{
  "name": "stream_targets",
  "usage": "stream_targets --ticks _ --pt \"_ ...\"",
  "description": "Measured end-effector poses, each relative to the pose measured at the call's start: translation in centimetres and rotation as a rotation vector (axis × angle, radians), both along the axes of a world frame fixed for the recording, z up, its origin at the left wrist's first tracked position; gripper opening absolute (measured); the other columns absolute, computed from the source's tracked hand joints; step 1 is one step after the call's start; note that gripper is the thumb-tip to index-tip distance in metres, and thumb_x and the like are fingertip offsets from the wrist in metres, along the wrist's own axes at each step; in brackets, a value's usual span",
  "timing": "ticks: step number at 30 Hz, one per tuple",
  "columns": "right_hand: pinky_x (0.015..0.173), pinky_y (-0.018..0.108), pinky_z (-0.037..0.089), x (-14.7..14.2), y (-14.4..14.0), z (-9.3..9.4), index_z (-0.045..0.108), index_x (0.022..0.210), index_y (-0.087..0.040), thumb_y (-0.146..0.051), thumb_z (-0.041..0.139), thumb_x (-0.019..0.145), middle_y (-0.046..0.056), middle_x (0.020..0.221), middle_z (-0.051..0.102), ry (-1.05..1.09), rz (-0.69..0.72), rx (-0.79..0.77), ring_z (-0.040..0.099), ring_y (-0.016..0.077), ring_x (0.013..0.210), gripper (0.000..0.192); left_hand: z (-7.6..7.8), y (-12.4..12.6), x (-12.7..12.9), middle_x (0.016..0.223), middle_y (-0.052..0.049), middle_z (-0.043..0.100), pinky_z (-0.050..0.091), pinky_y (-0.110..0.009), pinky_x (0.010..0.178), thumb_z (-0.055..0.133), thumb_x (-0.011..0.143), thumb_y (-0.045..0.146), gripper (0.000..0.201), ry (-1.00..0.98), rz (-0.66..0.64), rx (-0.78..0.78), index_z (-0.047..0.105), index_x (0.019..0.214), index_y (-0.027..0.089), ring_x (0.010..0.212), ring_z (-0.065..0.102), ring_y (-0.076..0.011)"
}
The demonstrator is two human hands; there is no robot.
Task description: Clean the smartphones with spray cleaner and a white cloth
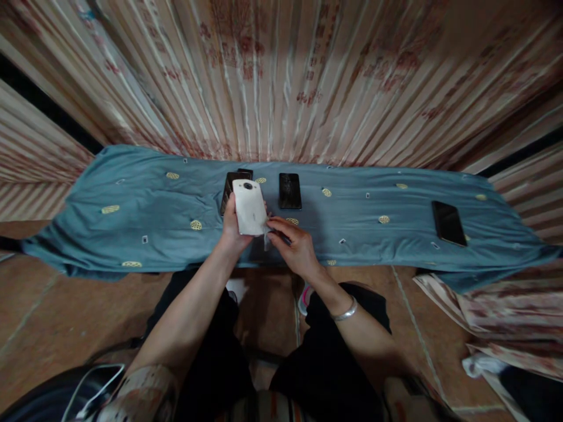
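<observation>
Cloth (153,237) over bench, curtain (272,88) behind; white phone (250,211) held up mid-frame, back facing the camera.

Left hand (231,227) grips white phone by its left side and lower edge; right hand (297,246) pinches what looks like clear film (266,241) at the lower right corner; can't tell if it's stuck to the phone. For this I'd brace the phone firmly left, grip the film right at the corner, move it slow and low; a yank could tear it or twist the phone loose. Staying over the cloth gives a soft landing. Around it: dark phone (226,190) partly hidden just behind, black phone (289,190) just right of centre, black slab (448,223) well apart, frame right.
</observation>
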State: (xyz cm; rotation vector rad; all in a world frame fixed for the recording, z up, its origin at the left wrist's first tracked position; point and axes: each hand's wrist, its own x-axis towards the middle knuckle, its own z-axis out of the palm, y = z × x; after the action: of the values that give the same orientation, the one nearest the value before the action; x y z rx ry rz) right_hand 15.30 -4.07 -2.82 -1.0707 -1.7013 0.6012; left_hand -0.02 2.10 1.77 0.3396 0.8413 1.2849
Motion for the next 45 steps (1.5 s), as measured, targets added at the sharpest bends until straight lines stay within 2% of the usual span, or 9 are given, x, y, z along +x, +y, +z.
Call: stream_targets --ticks 7,11,16,22,28,33,39,43,45 --pt "0.11 0.037 0.06 0.0 1.0 -0.2 0.082 0.12 -0.026 -0.028 0.067 0.099 0.007 0.13 0.081 0.025 -0.023 0.015 0.077 0.0212 0.123 0.026 0.1 -0.3 0.5 0.076 -0.008 0.078 0.061 -0.031 0.069 0.042 0.105 0.059 0.056 -0.008 -0.034 -0.019 0.075 0.098 0.015 0.07 0.074 -0.0214" --pt "0.111 0.038 0.06 0.2 1.8 -0.1 0.083 0.116 -0.026 -0.024 0.066 0.096 0.006 0.128 0.082 0.022 -0.064 0.008 0.077 0.0219 0.122 0.026 -0.2 -0.4 1.3 0.079 -0.007 0.079 0.062 -0.033 0.073 0.053 0.1 0.063 0.049 0.008 -0.047 -0.024 0.075 0.094 0.019 0.078 0.077 -0.0243" --pt "0.102 0.036 0.063 1.0 3.4 0.4 0.084 0.106 -0.026 -0.026 0.066 0.09 0.004 0.12 0.084 0.143 -0.138 -0.074 0.079 0.0223 0.113 0.024 -0.5 -0.5 2.2 0.076 -0.002 0.078 0.059 -0.028 0.065 0.061 0.099 0.055 0.037 -0.01 -0.01 -0.024 0.076 0.093 0.022 0.064 0.071 -0.0178" --pt "0.096 0.036 0.064 2.3 4.4 1.1 0.084 0.106 -0.024 -0.034 0.067 0.09 0.004 0.111 0.086 0.288 -0.237 -0.13 0.08 0.0226 0.102 0.025 -0.2 -1.0 3.5 0.069 -0.003 0.074 0.063 -0.032 0.073 0.056 0.102 0.051 0.037 -0.032 -0.053 -0.102 0.073 0.091 0.02 0.072 0.076 -0.022" --pt "0.114 0.043 0.057 1.3 2.9 0.6 0.079 0.124 -0.025 -0.024 0.06 0.101 0.008 0.137 0.077 -0.046 -0.104 0.063 0.072 0.024 0.127 0.03 -0.1 -1.0 4.5 0.068 0.0 0.073 0.059 -0.023 0.066 0.06 0.102 0.042 0.029 -0.017 -0.019 -0.104 0.071 0.09 0.018 0.062 0.071 -0.0149" --pt "0.121 0.052 0.052 1.6 3.6 -0.1 0.074 0.135 -0.021 -0.017 0.05 0.103 0.015 0.146 0.071 -0.21 -0.154 0.1 0.067 0.0289 0.134 0.04 -0.8 -1.0 5.2 0.072 -0.001 0.076 0.06 -0.025 0.069 0.068 0.097 0.044 0.027 -0.005 -0.066 -0.117 0.073 0.093 0.018 0.068 0.075 -0.017" --pt "0.114 0.042 0.058 2.6 4.7 -0.3 0.081 0.122 -0.022 -0.019 0.055 0.099 0.01 0.134 0.079 0.017 -0.254 0.056 0.073 0.0235 0.127 0.035 -0.7 -1.4 6.1 0.069 0.0 0.074 0.06 -0.026 0.069 0.053 0.105 0.037 0.032 0.007 -0.1 -0.118 0.075 0.094 0.017 0.061 0.071 -0.0158" --pt "0.11 0.041 0.06 2.5 4.5 0.2 0.084 0.113 -0.023 -0.029 0.062 0.096 0.008 0.127 0.083 0.279 -0.251 -0.081 0.077 0.0233 0.121 0.029 -1.0 -1.5 6.2 0.064 0.002 0.069 0.055 -0.026 0.057 0.066 0.098 0.045 0.029 0.095 -0.161 -0.067 0.073 0.093 0.017 0.05 0.062 -0.0134" --pt "0.106 0.042 0.062 2.4 4.4 0.7 0.085 0.108 -0.023 -0.036 0.066 0.093 0.007 0.12 0.084 0.399 -0.236 -0.16 0.079 0.0247 0.115 0.027 -1.3 -1.3 6.0 0.064 0.004 0.067 0.051 -0.023 0.052 0.077 0.09 0.046 0.028 0.19 -0.142 -0.016 0.072 0.09 0.018 0.049 0.06 -0.0116"
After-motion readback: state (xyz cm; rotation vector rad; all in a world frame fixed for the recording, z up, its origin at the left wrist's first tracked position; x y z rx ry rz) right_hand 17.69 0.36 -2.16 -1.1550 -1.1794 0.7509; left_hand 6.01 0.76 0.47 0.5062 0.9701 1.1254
